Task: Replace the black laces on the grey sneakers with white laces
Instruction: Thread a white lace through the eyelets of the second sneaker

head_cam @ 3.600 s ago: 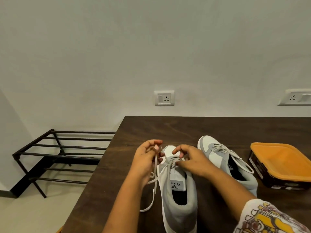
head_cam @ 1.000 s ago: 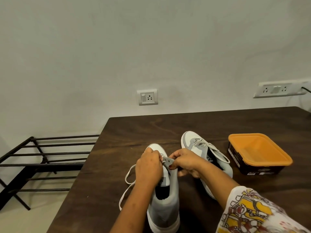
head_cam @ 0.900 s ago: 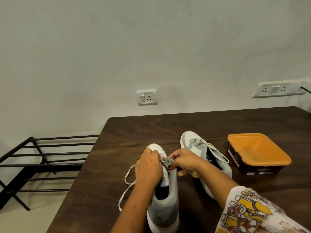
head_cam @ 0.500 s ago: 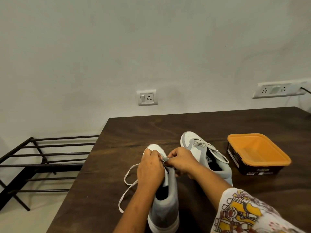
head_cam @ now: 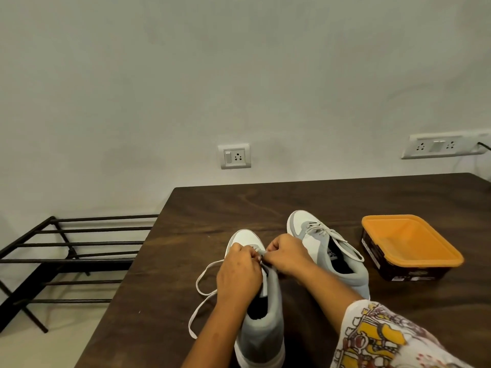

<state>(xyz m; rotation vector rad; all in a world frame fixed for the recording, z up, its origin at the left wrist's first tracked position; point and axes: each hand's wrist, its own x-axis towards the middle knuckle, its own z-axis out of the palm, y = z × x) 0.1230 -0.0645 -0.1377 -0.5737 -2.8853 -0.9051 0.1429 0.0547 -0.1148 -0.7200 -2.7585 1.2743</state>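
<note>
- Dark wooden counter (head_cam: 239, 203) against a plain pale wall carries everything, and the near sneaker (head_cam: 261, 333) stands on it heel toward the person, toe toward the wall. That way its lacing faces up, right under the hands.
- Above the near sneaker's eyelets the left hand (head_cam: 237, 274) has its fingers curled, the tips closed on the white lace (head_cam: 202, 288). I judge this from the loose run that leaves under this hand.
- Facing it across the near sneaker's tongue, the right hand (head_cam: 287, 254) is curled too. Its fingertips pinch a small grey edge of the shoe's eyelet strip, probably to hold the hole steady for threading. The fingertips hide the exact contact.
- Left of the near sneaker, the spare lace lies slack in a long loop on the wood, so there is length to pull through.
- Right of the near sneaker and a little farther back, the far sneaker (head_cam: 316, 243) lies apart. Pale lacing already crosses its front, so it looks finished and set aside.
- Farther right of the near sneaker sits an orange-topped tub (head_cam: 409, 243), well apart from both hands.
- No black lace shows anywhere.
- Well left of the near sneaker, off the counter, a black metal rack (head_cam: 66, 258) stands on the floor.
- Beyond the near sneaker's toe, a socket (head_cam: 234, 156) is set in the wall.
- My guess is that the job is in its late stage, with the upper eyelets of this shoe in hand.
</note>
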